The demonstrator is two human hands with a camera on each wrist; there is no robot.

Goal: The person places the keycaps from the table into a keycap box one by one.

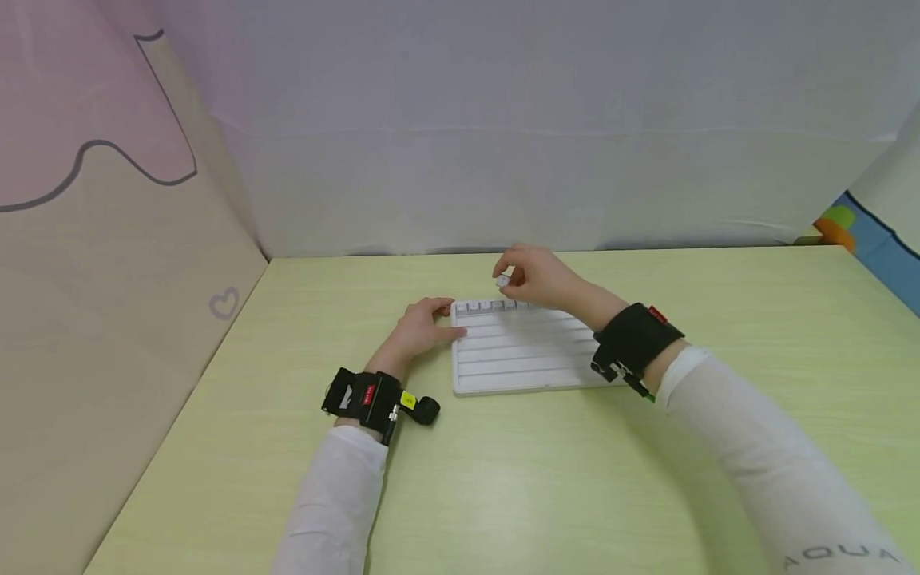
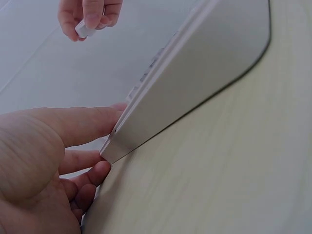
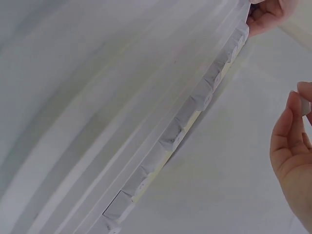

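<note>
My right hand (image 1: 537, 275) pinches a small white tile (image 1: 502, 280) just above the white slotted board's (image 1: 521, 351) far row, where a few tiles already sit; nearer rows look bare. From the left wrist, my left hand (image 2: 46, 161) grips the board's corner. The right wrist view shows seated tiles (image 3: 195, 100) lining that row.

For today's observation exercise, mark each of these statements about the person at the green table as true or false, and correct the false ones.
1. The right hand pinches a small white keycap. True.
2. The left hand rests flat in the middle of the white keyboard base. False: it holds the base's left far corner.
3. Keycaps already sit in the base's far row. True.
4. The base's nearer rows are full of keycaps. False: they are bare grooves.
5. The base lies on a green table. True.
6. The pinched keycap is pressed into the base. False: it is held above the far row.
</note>
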